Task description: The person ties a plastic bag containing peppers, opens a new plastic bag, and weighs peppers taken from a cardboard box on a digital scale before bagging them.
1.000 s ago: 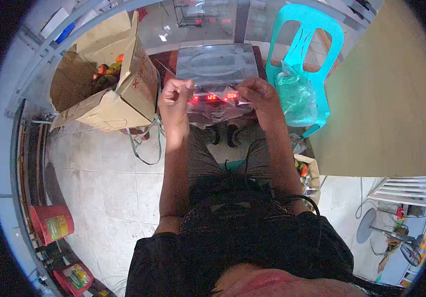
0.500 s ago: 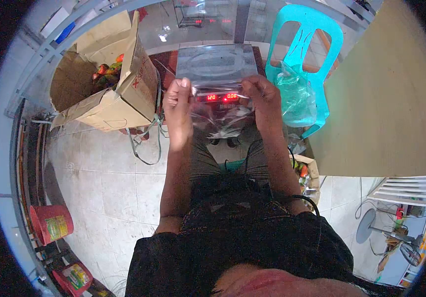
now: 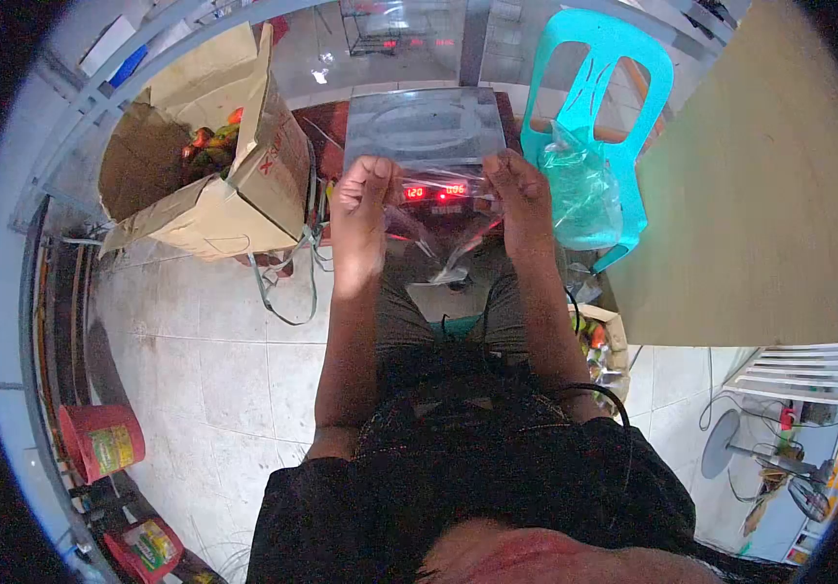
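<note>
A clear plastic bag (image 3: 435,255) is stretched between my two hands, in front of the lit display of a weighing scale (image 3: 423,125). My left hand (image 3: 364,189) has its fingers closed on the bag's left edge. On the other side, my right hand (image 3: 520,187) pinches the right edge. The bag's lower part hangs crumpled over my lap, and its contents, if any, cannot be made out. Red digits on the scale's display show through the thin film, and the metal pan behind it bears nothing visible.
A cardboard box (image 3: 278,180) with red and green produce stands at the left. At the right is a turquoise plastic chair (image 3: 652,83) with a clear plastic bag (image 3: 579,200) on it. A brown board (image 3: 750,224) lies beyond. Another box of produce (image 3: 598,336) sits beside my right arm.
The bag's hanging part has narrowed and folded into a V shape. My left hand has shifted slightly to the right, and its fingers have curled more. The right hand has barely moved.
</note>
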The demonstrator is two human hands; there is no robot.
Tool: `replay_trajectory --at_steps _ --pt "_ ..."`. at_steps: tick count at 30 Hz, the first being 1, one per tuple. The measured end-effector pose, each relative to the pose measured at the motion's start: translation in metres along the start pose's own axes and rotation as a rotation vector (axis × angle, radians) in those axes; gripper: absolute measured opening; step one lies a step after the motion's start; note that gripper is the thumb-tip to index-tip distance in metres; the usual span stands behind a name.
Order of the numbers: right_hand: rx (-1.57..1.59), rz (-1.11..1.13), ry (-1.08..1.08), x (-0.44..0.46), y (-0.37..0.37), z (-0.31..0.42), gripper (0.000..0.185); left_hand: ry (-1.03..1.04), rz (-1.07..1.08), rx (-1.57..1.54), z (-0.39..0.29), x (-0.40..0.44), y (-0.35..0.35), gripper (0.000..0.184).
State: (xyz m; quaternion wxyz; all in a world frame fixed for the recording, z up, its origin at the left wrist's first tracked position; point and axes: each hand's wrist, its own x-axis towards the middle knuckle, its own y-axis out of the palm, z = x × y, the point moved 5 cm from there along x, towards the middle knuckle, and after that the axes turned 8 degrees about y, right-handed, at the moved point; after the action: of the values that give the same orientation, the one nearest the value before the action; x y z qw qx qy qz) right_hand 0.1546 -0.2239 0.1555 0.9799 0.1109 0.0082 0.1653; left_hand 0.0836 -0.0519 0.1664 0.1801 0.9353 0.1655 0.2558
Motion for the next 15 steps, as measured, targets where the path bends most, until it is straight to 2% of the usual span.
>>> replay_trajectory --at_steps 4,5,7,10,13,14,15 --pt "-0.052 0.022 -0.038 0.005 -0.005 -0.009 0.025 -0.142 -0.002 -0.411 0.007 -0.004 0.006 0.015" --pt "-0.060 0.035 -0.063 0.006 -0.005 -0.011 0.025 -0.178 -0.101 -0.431 0.010 -0.007 0.006 0.014" --pt "-0.058 0.042 0.043 0.000 -0.002 -0.008 0.024 -0.251 -0.299 -0.470 0.003 -0.011 0.019 0.012" --pt "0.011 0.059 0.127 -0.007 0.005 -0.006 0.025 -0.293 -0.198 -0.567 0.013 -0.011 0.014 0.011" --pt "-0.010 0.089 0.169 -0.005 0.000 -0.010 0.021 -0.245 -0.155 -0.467 0.014 -0.009 0.011 0.011" --pt "-0.037 0.100 0.183 -0.003 -0.004 -0.012 0.020 -0.199 -0.123 -0.340 0.014 -0.008 0.008 0.012" --pt "-0.125 0.067 0.047 0.001 -0.008 -0.008 0.019 -0.153 -0.092 -0.213 0.013 -0.007 0.004 0.012"
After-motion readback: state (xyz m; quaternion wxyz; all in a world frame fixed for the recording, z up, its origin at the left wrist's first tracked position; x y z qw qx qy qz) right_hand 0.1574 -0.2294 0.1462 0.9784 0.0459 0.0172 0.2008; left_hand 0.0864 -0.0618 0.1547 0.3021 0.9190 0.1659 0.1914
